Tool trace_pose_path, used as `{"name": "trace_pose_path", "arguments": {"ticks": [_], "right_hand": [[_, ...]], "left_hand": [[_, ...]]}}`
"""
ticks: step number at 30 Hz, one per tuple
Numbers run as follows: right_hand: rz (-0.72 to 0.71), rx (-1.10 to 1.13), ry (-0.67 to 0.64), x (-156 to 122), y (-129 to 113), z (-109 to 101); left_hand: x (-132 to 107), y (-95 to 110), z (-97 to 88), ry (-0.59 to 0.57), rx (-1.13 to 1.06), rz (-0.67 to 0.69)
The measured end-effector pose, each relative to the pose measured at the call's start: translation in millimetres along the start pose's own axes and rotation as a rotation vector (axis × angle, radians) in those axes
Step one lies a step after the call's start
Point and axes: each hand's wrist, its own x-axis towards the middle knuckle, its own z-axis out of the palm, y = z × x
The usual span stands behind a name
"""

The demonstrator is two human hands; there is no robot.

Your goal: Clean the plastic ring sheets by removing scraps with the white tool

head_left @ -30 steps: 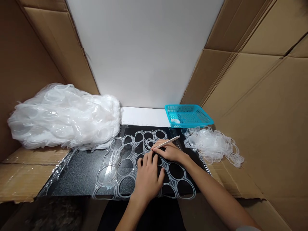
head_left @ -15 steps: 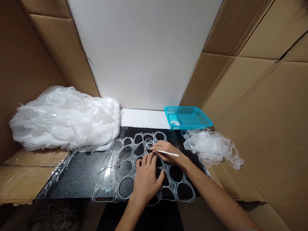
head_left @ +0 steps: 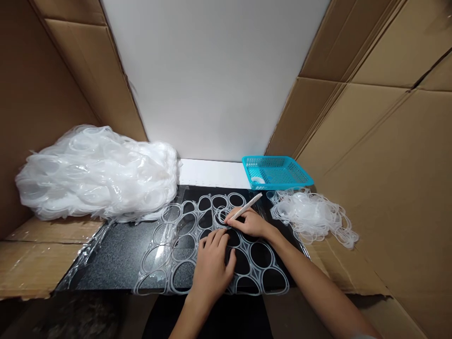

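A clear sheet of joined plastic rings (head_left: 254,273) lies across the dark speckled tabletop. My left hand (head_left: 213,256) rests palm down on the sheet, fingers stretched forward and thumb apart. Just beyond it, my right hand (head_left: 249,222) is closed around a slim white pen-like stick (head_left: 250,205). The stick slants up to the right, and its lower end is near a few loose thin rings (head_left: 221,214) on the sheet. Whether its tip touches them is hidden by my fingers.
A large heap of clear ring sheets (head_left: 95,174) sits at the left. At the back right stands a turquoise basket (head_left: 305,181) with a small white ring inside. In front of it lies a tangled pile of loose rings (head_left: 310,214). Cardboard walls (head_left: 388,150) flank the table.
The stick has swung from nearly level, pointing right, to slanting upward. My right hand has turned with it and shifted slightly right. My left hand has moved a little toward me.
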Motion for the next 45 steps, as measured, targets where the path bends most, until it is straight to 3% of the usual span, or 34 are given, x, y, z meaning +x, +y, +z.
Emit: {"name": "trace_pose_path", "arguments": {"ticks": [12,22,28,35,41,45], "right_hand": [[-0.020,-0.136,-0.015,-2.1,-5.1,-0.4],[0.056,-0.088,-0.051,-1.3,-4.8,-3.3],[0.032,-0.096,-0.033,-2.3,-4.4,-2.0],[-0.118,-0.154,-0.053,-1.1,-4.1,-2.0],[-0.381,-0.372,-0.082,0.4,6.6,-0.4],[-0.409,-0.471,-0.053,11.1,12.1,0.0]], "left_hand": [[4.5,5.2,0.5,-0.005,0.068,0.021],[5.0,8.1,4.4,-0.001,0.113,0.027],[5.2,8.3,5.7,-0.004,0.123,0.019],[8.3,8.7,5.6,-0.058,0.117,-0.012],[8.3,5.7,5.6,-0.064,0.087,-0.019],[7.3,5.4,3.6,-0.074,0.080,-0.018]]}}
